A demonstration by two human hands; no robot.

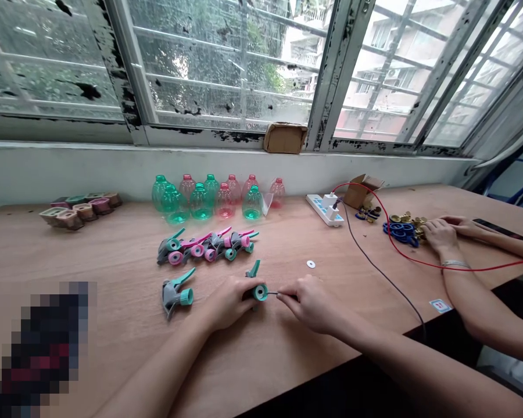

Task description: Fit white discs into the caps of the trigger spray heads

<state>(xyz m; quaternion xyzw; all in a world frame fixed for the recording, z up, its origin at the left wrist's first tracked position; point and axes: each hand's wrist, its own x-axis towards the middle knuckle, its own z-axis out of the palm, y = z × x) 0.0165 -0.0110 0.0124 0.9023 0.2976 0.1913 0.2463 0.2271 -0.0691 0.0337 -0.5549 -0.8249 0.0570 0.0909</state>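
My left hand [232, 299] is closed around a spray bottle trigger head [260, 292] with a green collar and green lever, its collar turned towards me. Pinched in my right hand [308, 303] is a thin dark tube [273, 292], whose far end reaches the collar's right side; whether it goes inside I cannot tell. A second green-and-grey trigger head [176, 295] lies to the left of my left hand. Behind my hands is a row of several pink and green trigger heads [209, 247]. A small white washer [311, 264] lies flat beyond my right hand.
Several green and pink bottles [201, 202] stand by the wall. A white power strip [325, 210], a red cable [392, 232] and a dark cable [366, 249] are right of them. Another person's hands [442, 237] touch gold and blue parts [401, 233]. Small containers [81, 210] sit far left.
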